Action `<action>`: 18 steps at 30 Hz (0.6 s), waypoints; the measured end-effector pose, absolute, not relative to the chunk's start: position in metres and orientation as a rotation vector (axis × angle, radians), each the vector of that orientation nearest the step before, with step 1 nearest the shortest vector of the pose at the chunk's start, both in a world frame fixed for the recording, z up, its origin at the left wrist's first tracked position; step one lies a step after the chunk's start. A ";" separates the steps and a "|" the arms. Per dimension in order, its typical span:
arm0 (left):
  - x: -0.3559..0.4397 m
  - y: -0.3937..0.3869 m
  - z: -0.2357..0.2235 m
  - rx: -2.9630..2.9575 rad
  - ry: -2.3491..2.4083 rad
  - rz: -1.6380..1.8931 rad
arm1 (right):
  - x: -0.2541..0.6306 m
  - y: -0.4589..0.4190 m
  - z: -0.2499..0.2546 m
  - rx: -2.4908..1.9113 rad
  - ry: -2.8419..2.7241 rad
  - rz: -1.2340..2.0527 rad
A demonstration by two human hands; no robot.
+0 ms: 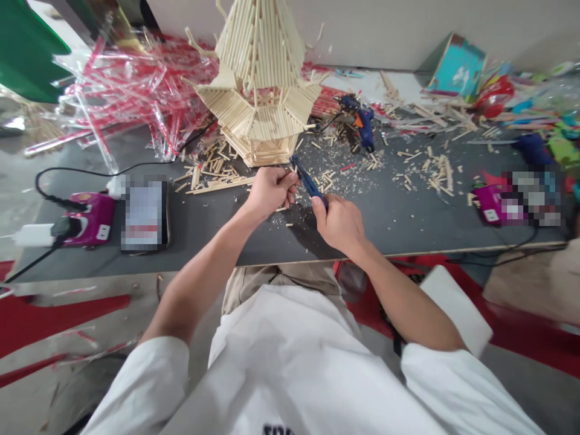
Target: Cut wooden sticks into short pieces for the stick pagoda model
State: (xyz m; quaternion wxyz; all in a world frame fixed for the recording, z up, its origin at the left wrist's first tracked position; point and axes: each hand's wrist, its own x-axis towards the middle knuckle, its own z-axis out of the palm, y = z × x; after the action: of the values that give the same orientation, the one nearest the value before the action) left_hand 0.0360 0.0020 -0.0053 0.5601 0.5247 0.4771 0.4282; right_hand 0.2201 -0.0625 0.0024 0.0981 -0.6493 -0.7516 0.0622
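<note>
My left hand (272,192) is closed in a pinch over the table, and a pale bit of wooden stick shows at its fingertips. Blue-handled pliers (310,181) are wrapped in my right hand (339,223), their jaws right beside the left fingertips. Whether the jaws touch the stick is too small to tell. Just beyond both hands stands a tower-like model (258,118) built of pale wooden sticks, with a tall pointed roof and flared lower panels. Longer loose sticks (222,185) lie to the left of my left hand.
A heap of red and clear plastic wrappers (149,90) fills the back left. A blue glue gun (364,127) lies behind the pliers among stick offcuts (441,172). At left are a purple power strip (88,219) and a phone (145,214); another purple strip (498,205) sits right.
</note>
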 end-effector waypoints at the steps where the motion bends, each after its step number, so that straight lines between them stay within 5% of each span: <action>1: 0.036 0.002 -0.004 1.237 1.131 1.011 | 0.220 -0.062 0.001 -1.921 -2.223 0.181; 18: 0.033 -0.004 0.002 1.285 1.221 1.006 | 0.216 -0.056 -0.002 -2.062 -2.141 0.130</action>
State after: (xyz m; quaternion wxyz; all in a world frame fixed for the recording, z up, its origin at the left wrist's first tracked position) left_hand 0.0335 -0.0041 0.0015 0.5240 0.5371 0.5101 0.4204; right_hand 0.2165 -0.0556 -0.0025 0.0831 -0.6905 -0.7172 0.0436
